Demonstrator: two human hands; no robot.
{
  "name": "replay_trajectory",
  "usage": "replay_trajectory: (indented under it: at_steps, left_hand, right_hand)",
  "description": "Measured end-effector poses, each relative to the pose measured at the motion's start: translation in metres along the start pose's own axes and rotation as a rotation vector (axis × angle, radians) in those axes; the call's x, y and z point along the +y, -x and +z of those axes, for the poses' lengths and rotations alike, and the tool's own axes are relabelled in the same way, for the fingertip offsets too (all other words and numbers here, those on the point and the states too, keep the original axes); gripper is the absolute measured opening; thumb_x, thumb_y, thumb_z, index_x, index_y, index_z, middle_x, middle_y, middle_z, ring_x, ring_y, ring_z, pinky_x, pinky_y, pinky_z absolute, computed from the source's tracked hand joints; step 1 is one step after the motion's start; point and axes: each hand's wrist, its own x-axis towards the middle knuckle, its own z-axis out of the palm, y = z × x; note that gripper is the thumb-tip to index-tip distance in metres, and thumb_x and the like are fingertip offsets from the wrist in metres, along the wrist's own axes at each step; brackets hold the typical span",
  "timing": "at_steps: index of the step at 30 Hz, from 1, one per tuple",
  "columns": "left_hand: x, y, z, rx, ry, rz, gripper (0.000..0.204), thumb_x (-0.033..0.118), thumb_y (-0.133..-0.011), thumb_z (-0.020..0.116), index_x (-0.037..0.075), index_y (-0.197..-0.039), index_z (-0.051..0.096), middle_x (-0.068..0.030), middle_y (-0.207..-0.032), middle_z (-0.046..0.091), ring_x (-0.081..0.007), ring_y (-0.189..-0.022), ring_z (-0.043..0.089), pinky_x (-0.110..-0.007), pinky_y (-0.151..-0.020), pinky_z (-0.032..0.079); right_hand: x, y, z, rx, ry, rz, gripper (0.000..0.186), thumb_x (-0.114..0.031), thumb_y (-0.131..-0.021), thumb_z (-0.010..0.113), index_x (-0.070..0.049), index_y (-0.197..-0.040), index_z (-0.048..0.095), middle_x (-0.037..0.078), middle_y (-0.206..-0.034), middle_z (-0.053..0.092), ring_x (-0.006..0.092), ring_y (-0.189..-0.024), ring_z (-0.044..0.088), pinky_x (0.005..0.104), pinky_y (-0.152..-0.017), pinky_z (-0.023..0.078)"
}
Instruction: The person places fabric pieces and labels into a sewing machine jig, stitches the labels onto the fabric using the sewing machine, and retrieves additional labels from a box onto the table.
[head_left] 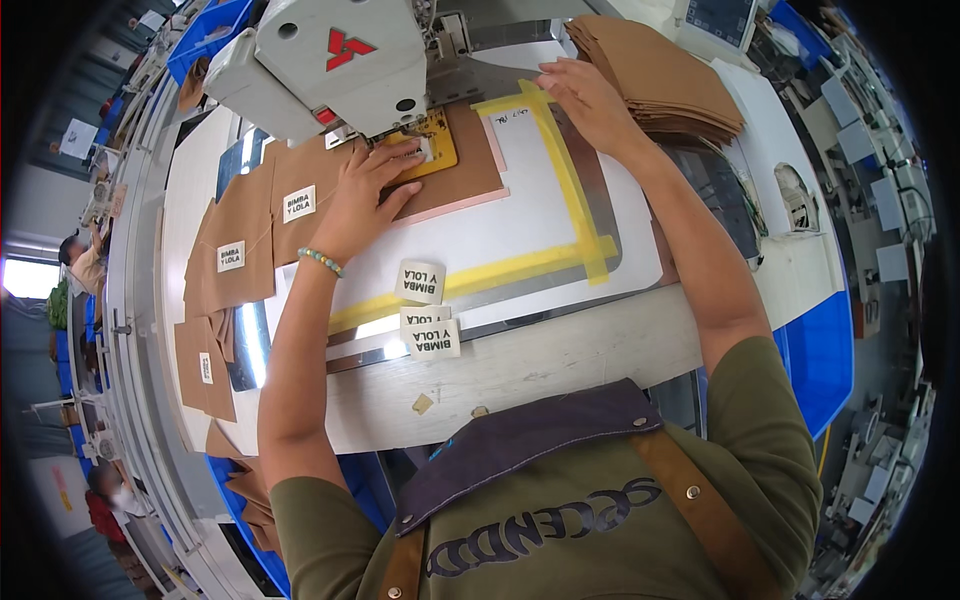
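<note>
the white sewing machine was cut off by the top edge, as was the screen. the left hand hid part of the yellow plate and the brown panel. distant people were too small to make out.

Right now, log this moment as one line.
left hand: fingers on yellow template; right hand: near yellow tape corner, hold unclear; brown panel: under template; white labels: between forearms
</note>
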Motion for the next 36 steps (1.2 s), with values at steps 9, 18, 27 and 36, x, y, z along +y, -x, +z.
replay_trajectory:
  at_steps: [9, 18, 27, 36]
  left_hand:
    - [-0.003, -0.001, 0.000, -0.025, -0.020, 0.030, 0.042, 0.014, -0.100, 0.072, 0.009, -0.141, 0.071, -0.0066, -0.158, 0.060, -0.0395, -0.156, 0.040, -0.049, -0.127, 0.035]
    - [-0.009, -0.010, 0.002, 0.000, -0.019, -0.017, 0.040, 0.014, -0.101, 0.071, 0.009, -0.141, 0.071, -0.0109, -0.154, 0.063, -0.0377, -0.139, 0.055, -0.045, -0.120, 0.041]
    - [-0.029, 0.001, 0.004, 0.078, 0.013, -0.223, 0.057, 0.026, -0.098, 0.079, -0.001, -0.146, 0.061, -0.0217, -0.152, 0.059, -0.0406, -0.133, 0.059, -0.044, -0.116, 0.045]
    - [-0.079, 0.034, -0.015, 0.141, -0.039, 0.047, 0.059, 0.033, -0.098, 0.078, 0.007, -0.148, 0.062, -0.0134, -0.154, 0.060, -0.0348, -0.142, 0.056, -0.042, -0.121, 0.043]
  right_hand:
    - [-0.003, -0.001, 0.000, -0.020, -0.010, -0.001, 0.048, -0.039, -0.113, 0.055, 0.001, -0.132, 0.071, 0.018, -0.142, 0.067, 0.0348, -0.143, 0.051, 0.0429, -0.120, 0.041]
    - [-0.005, 0.002, 0.002, -0.076, 0.054, 0.012, 0.037, -0.031, -0.114, 0.054, -0.005, -0.130, 0.076, 0.013, -0.147, 0.066, 0.0327, -0.150, 0.046, 0.0428, -0.124, 0.038]
    - [0.000, 0.000, 0.004, -0.085, 0.073, -0.128, 0.031, -0.026, -0.112, 0.058, -0.006, -0.126, 0.078, 0.013, -0.146, 0.066, 0.0332, -0.143, 0.052, 0.0428, -0.119, 0.042]
    - [-0.148, 0.015, -0.049, -0.498, -0.231, -0.381, 0.031, -0.026, -0.105, 0.067, -0.006, -0.128, 0.075, 0.011, -0.137, 0.072, 0.0295, -0.130, 0.065, 0.0423, -0.108, 0.051]
